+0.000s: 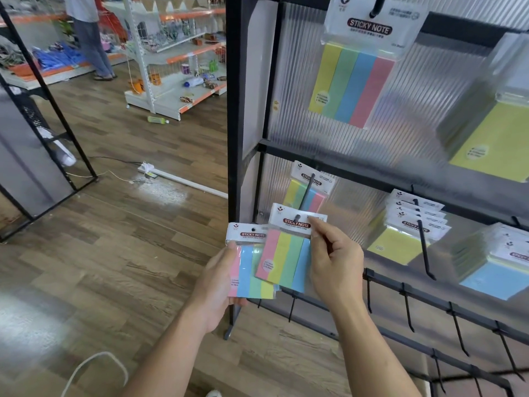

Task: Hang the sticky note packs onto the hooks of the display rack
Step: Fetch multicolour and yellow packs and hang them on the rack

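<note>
At lower centre, a spare sticky note pack [252,270] is gripped in the left hand [217,285]. Just right of it, a second pack [286,259], judged light with a slippery sleeve, is pinched by its stiffer header card in the right hand [335,262], with its hole at the tip of the hook [306,193]. Further up that hook, one hung pack [292,193] is seen on the display rack [237,110].

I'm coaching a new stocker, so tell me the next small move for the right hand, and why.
Probably push the front pack, pinched at its header by the right hand, back along the hook. The hook's tip appears to sit at the header hole, a hung pack already sits further back on it, and the left hand holds a spare pack waiting.
</note>
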### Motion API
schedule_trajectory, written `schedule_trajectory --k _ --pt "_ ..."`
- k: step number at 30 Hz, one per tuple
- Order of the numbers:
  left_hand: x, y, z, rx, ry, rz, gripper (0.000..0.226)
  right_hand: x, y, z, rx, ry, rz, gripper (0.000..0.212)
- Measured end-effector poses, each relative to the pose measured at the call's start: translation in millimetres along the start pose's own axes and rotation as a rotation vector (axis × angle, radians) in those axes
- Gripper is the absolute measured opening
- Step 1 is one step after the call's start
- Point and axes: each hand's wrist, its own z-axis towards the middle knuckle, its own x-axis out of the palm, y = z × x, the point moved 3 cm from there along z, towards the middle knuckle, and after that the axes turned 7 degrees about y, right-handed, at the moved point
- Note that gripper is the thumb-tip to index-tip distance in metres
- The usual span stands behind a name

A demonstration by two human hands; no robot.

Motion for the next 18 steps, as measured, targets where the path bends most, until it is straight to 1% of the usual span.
schedule_trajectory --k 2,8,11,18 --pt "-4 -1 3 -0.004 -0.027 -0.003 0.039 0 0 7 -0.019 -0.005 -0.066 0.026" --pt "-11 -6 9 -0.006 -0.045 -0.007 0.038 -3 -2 34 -0.106 -0.112 -0.268 0.032" --pt "-13 -12 13 0.004 -0.033 0.003 0.039 1 -7 49 -0.068 -0.123 -0.287 0.033" --pt "-12 -23 23 0.025 0.006 0.034 0.037 4 -14 78 0.04 -0.068 -0.333 0.034"
